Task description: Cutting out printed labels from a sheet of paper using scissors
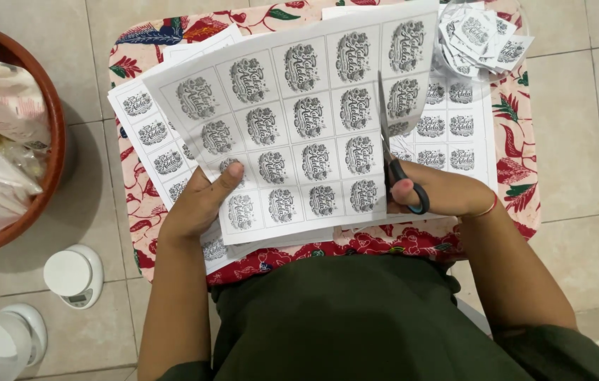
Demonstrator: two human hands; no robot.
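Note:
My left hand [199, 204] grips the lower left corner of a white sheet [292, 120] printed with a grid of dark round labels, thumb on top. My right hand [447, 194] holds black-handled scissors [392, 152]. Their blades point away from me and run up a cut along the sheet's right column. More printed sheets [451, 137] lie underneath on a small table with a red floral cloth [518, 162]. A pile of cut-out labels [479, 35] sits at the table's far right corner.
A brown round basin [49, 141] holding plastic bags stands on the tiled floor at the left. A white kitchen scale [73, 274] and a round white lid [13, 339] lie on the floor near my left elbow.

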